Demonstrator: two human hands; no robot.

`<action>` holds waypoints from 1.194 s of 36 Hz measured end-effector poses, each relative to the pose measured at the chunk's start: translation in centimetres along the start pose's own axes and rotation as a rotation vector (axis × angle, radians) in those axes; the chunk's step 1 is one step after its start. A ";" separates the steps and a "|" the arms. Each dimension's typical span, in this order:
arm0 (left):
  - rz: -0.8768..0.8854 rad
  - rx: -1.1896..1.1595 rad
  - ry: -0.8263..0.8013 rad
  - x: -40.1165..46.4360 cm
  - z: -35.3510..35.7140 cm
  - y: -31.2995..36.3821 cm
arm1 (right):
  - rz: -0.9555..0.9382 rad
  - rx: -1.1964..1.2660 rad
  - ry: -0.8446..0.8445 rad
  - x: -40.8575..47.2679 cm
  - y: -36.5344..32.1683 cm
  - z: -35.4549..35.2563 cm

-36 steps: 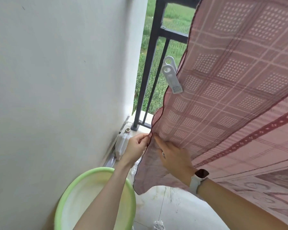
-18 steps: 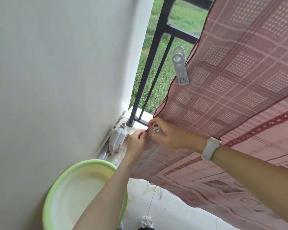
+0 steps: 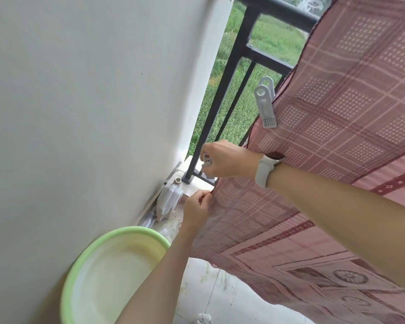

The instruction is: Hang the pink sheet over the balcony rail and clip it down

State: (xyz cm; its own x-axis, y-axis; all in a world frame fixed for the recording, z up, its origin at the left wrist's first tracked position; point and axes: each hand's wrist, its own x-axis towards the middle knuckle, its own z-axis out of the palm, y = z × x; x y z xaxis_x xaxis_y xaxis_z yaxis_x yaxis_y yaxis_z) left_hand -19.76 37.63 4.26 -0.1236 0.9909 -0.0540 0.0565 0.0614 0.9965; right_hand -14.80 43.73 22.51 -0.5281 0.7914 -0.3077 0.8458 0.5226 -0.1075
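Pink checked cotton sheet (image 3: 325,136) with dark red bands hangs from the black metal balcony rail (image 3: 267,8) above the hands and spreads down to the right of them, its left edge running right between them. The left hand (image 3: 195,208) pinches that edge low down with curled fingers and thumb, drawing the cloth out toward the rail post. The right hand (image 3: 225,161), just above it and wearing a white wristwatch (image 3: 265,170), is curled round a small white plastic clip (image 3: 206,161), with only the clip's ringed end showing past the fingers.

The clipping-down step looks to be in hand. One white plastic clothes peg (image 3: 265,106) is already clamped on the sheet's edge higher up, above the right hand. The next move probably calls for squeezing the held clip open, bringing it to the pinched edge by the lower bars, and letting it bite while the left hand keeps the cloth taut.

By count: one sheet, two clips, one fixed and one held. Below the left hand stands one pale green round plastic basin (image 3: 117,274) on the tiled floor (image 3: 220,298). Beyond the left hand, against the white wall (image 3: 80,113), leans one translucent white plastic jug (image 3: 170,199).
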 end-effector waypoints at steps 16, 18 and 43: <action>0.021 0.000 0.023 -0.1 -0.2 0.2 | 0.054 -0.138 0.001 0.7 0.5 0.0; 0.027 0.023 0.019 0.0 -0.2 0.1 | 0.062 -0.201 -0.046 0.6 0.6 0.1; -0.088 0.119 -0.019 -0.8 -2.5 1.9 | -0.115 0.202 0.308 -2.7 -0.3 1.1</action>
State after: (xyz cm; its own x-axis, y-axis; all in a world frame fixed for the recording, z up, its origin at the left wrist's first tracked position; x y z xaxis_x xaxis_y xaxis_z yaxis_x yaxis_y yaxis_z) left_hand -21.98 36.64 6.39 -0.1147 0.9831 -0.1429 0.1632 0.1606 0.9734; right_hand -13.51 41.05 22.32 -0.5924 0.8055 0.0122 0.7613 0.5647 -0.3187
